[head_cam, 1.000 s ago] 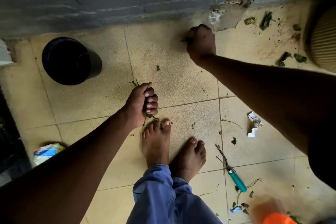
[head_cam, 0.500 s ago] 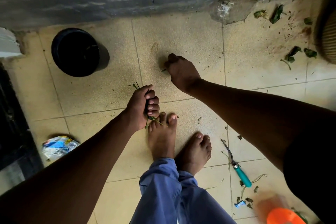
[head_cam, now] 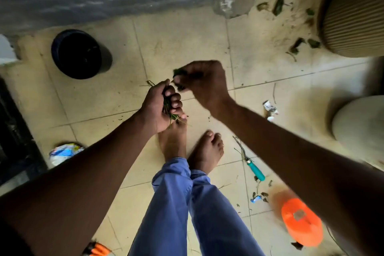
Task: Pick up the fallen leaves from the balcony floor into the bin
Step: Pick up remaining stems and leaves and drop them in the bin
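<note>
My left hand (head_cam: 161,104) is closed around a bunch of green leaves and stems (head_cam: 168,108) above my bare feet. Right beside it, my right hand (head_cam: 202,81) pinches a small dark green leaf (head_cam: 179,73) at its fingertips, almost touching the left fist. A black round bin (head_cam: 78,54) stands on the tiled floor to the far left, near the grey wall. More fallen leaves (head_cam: 278,6) lie at the far right by the wall, and others (head_cam: 299,46) beside a ribbed pot.
A ribbed beige pot (head_cam: 355,17) and a pale round pot (head_cam: 359,129) stand at the right. A teal-handled hand tool (head_cam: 252,164), paper scraps (head_cam: 270,108), an orange object (head_cam: 301,222) and leaf bits (head_cam: 261,193) lie on the right floor. A crumpled wrapper (head_cam: 64,152) lies left.
My right hand came back from the floor near the wall with a leaf and now meets my left hand. The left hand kept its bunch and stayed in place.
</note>
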A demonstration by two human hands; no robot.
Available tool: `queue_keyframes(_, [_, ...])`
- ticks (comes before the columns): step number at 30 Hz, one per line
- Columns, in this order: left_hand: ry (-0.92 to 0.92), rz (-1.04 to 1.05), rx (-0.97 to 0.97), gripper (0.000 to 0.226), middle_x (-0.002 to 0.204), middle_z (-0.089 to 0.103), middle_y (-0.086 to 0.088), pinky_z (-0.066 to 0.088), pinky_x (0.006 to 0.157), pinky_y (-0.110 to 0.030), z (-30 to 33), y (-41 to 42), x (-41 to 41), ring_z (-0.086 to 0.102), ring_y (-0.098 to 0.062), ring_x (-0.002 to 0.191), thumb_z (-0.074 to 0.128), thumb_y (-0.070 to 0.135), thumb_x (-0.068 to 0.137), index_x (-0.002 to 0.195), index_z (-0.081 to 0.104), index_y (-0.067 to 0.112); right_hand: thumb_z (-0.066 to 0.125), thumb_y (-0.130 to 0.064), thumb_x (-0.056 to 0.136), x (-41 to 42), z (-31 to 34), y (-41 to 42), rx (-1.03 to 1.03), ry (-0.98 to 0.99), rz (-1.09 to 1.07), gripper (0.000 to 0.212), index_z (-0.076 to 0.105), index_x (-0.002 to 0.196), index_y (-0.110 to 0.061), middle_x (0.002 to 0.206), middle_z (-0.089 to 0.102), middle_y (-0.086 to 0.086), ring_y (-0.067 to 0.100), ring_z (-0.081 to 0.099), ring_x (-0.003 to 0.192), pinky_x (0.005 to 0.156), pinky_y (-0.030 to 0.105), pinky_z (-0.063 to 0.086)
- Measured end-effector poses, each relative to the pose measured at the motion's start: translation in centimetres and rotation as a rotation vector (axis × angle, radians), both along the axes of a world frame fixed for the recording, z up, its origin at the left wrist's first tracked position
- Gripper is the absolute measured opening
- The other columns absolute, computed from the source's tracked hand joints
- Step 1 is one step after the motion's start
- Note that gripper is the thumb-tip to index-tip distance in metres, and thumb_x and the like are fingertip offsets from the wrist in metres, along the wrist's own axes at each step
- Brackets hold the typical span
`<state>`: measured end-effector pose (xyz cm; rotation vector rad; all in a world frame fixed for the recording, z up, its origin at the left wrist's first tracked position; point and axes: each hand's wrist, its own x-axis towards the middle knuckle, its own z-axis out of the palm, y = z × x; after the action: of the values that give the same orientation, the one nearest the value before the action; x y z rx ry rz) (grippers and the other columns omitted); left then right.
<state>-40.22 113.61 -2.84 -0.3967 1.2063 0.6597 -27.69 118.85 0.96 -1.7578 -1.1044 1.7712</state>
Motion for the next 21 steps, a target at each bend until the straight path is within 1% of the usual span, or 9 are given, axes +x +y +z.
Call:
queue_keyframes(2, [-0.041,0.017,0.04,0.043,0.049,0.041,0.004,0.03,0.039,-0.018,2.3,0.3,1.8,0.04,-0.009,0.04,0.043,0.03,0.102,0.06,0.047,0.021,0.08,0.001,0.077,0.6,3.6,-2.4,0.049,-0.045,0.018,0.023,0.076,0.07,-0.021,0.072,0.074,0.008,0.029,0.07,0.062,0.063,0.052,0.061])
queue_keyframes(5, [-0.135,0.065,0.06,0.045,0.043,0.043,0.003,0.039,0.038,-0.015,6.0,1.0,4.0,0.045,-0.008,0.035,0.039,0.036,0.105,0.064,0.043,0.018,0.07,-0.013,0.075,2.0,6.8,-5.7,0.363,-0.342,0.255,0.018,0.079,0.085,-0.024,0.08,0.072,0.001,0.022,0.066,0.071,0.066,0.04,0.055])
queue_keyframes(7, [-0.15,-0.002,0.082,0.045,0.047,0.046,0.002,0.042,0.042,-0.016,7.7,1.5,5.1,0.049,-0.011,0.039,0.037,0.037,0.105,0.065,0.04,0.018,0.058,-0.024,0.077,3.1,8.0,-6.5,0.442,-0.534,0.37,0.028,0.079,0.095,-0.028,0.086,0.069,-0.003,0.018,0.063,0.074,0.062,0.032,0.052])
queue_keyframes(9, [-0.132,-0.08,0.085,0.047,0.054,0.048,0.001,0.045,0.052,-0.021,9.2,1.7,6.4,0.053,-0.013,0.049,0.038,0.037,0.104,0.061,0.043,0.019,0.054,-0.028,0.08,4.4,8.9,-6.9,0.506,-0.682,0.376,0.03,0.076,0.1,-0.029,0.085,0.066,-0.006,0.016,0.059,0.072,0.056,0.029,0.05])
queue_keyframes(11, [-0.1,-0.125,0.067,0.048,0.062,0.046,0.0,0.043,0.065,-0.028,10.2,1.6,7.4,0.052,-0.015,0.061,0.04,0.036,0.103,0.058,0.048,0.02,0.063,-0.024,0.082,5.4,9.7,-7.0,0.57,-0.788,0.34,0.02,0.073,0.099,-0.023,0.08,0.065,-0.005,0.018,0.055,0.072,0.054,0.032,0.048])
queue_keyframes(14, [-0.087,-0.205,0.045,0.036,0.071,0.048,-0.002,0.043,0.074,-0.031,11.9,1.8,9.4,0.056,-0.017,0.069,0.04,0.035,0.103,0.071,0.046,0.02,0.076,-0.015,0.07,6.8,11.3,-7.1,0.639,-0.964,0.314,0.016,0.072,0.085,-0.018,0.073,0.064,-0.004,0.02,0.052,0.076,0.059,0.029,0.041])
queue_keyframes(16, [-0.09,-0.297,0.032,0.032,0.077,0.059,-0.004,0.049,0.075,-0.03,12.4,1.7,10.3,0.065,-0.019,0.071,0.04,0.039,0.103,0.08,0.052,0.019,0.074,-0.009,0.063,6.9,12.2,-7.0,0.645,-0.995,0.309,0.016,0.075,0.078,-0.016,0.072,0.065,-0.002,0.021,0.055,0.078,0.064,0.031,0.042])
queue_keyframes(18, [-0.067,-0.407,-0.004,0.04,0.082,0.068,-0.008,0.049,0.076,-0.032,13.1,1.8,11.4,0.071,-0.021,0.071,0.038,0.043,0.104,0.088,0.062,0.015,0.071,-0.01,0.066,7.4,13.1,-7.4,0.607,-1.017,0.379,0.012,0.074,0.076,-0.015,0.074,0.066,0.0,0.025,0.056,0.082,0.068,0.034,0.042])
queue_keyframes(21, [0.009,-0.486,-0.022,0.044,0.065,0.062,-0.003,0.043,0.067,-0.029,13.6,1.9,12.6,0.066,-0.016,0.054,0.033,0.041,0.107,0.075,0.052,0.018,0.066,-0.023,0.072,8.4,14.6,-8.1,0.438,-0.927,0.506,0.019,0.074,0.087,-0.015,0.091,0.068,0.005,0.029,0.054,0.096,0.077,0.038,0.042])
